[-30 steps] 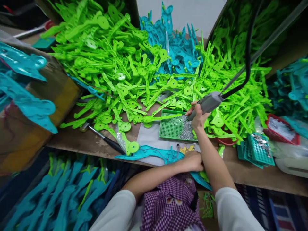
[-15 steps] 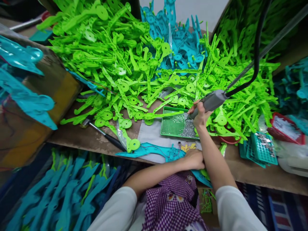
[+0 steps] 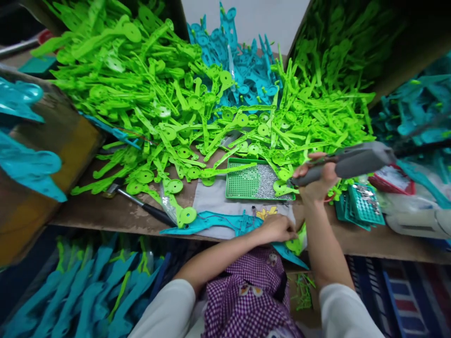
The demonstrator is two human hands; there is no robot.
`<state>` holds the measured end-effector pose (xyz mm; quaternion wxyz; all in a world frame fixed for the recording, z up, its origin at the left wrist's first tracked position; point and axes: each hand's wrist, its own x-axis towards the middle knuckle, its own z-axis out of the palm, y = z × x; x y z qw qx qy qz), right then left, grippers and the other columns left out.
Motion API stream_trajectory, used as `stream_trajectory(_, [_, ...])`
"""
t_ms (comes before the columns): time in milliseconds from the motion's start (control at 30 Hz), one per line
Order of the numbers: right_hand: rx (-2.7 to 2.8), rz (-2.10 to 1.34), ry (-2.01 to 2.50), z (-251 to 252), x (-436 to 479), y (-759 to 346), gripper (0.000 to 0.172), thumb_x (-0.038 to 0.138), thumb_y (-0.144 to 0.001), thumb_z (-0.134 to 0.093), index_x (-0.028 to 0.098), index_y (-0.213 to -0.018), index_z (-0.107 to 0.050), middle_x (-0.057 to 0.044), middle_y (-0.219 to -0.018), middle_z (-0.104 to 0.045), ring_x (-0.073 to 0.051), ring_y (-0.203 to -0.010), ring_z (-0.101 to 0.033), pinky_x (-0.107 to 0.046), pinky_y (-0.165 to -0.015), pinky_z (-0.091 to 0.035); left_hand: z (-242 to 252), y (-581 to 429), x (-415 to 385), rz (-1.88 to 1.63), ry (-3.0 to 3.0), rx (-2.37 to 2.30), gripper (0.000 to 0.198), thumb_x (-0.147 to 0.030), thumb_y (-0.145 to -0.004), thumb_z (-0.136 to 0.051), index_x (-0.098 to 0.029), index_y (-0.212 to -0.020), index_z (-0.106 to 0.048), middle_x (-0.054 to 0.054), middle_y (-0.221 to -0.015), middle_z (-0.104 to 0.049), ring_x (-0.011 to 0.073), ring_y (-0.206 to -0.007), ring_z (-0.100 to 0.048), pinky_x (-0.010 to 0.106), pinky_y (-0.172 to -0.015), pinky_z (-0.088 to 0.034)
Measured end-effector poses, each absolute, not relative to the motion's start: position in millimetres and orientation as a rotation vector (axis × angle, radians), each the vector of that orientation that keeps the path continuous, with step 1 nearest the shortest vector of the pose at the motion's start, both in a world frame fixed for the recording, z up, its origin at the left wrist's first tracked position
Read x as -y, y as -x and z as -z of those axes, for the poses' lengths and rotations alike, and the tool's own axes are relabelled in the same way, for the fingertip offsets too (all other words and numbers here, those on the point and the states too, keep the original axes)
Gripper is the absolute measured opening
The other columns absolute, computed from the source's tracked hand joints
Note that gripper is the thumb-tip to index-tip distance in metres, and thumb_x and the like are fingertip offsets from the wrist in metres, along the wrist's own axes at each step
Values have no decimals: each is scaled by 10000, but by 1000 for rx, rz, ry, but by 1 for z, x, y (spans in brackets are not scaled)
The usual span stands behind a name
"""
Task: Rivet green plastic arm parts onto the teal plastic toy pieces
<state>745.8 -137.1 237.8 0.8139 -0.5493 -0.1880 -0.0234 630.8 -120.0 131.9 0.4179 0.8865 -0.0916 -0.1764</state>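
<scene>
Fastening seems in hand: left fingers (image 3: 287,226) curl nearly closed over the blue part (image 3: 216,221), right fingers (image 3: 330,173) wrap the screwdriver (image 3: 366,159), whose alignment likely matters next.

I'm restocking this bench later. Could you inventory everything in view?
Green pieces: uncountable, lime, heaped across bench
Blue pieces: many, blue, behind heap, both sides, below
Long blue piece: one, blue, front
Tray: one, green, centre
Silver bits: uncountable, silver, in tray
Cloth: one, grey, under tray
Hammer: one, black-silver, left
Baskets: several, teal, stacked right
Red basket: one, red, right
Power tool: one, grey, right
Apron: one, purple check, bottom
Sleeves: two, white, bottom
Left hand: one, bare, over long blue piece
Right hand: one, bare, around power tool
</scene>
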Motion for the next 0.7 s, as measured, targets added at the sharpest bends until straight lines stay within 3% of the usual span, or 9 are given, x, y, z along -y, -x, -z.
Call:
stream_trajectory(267, [238, 220, 1371, -235, 261, -704, 472, 672, -600, -627, 209, -678, -569, 59, -397, -480, -134, -319, -473, -247, -340, -357, -131, -634, 122, 430, -2246, 219, 248, -449, -817, -602, -286, -941, -742, -10, -938, -731, 180, -877, -651, 237, -714, -447])
stream_trajectory(700, [209, 172, 1313, -204, 280, -687, 441, 639, -597, -644, 227, -732, -568, 70, -433, -478, -127, -364, -483, -243, -383, -381, -131, -637, 123, 439, -2252, 244, 242, -392, -845, -581, -238, -945, -739, -8, -920, -735, 152, -821, -641, 211, -691, -417])
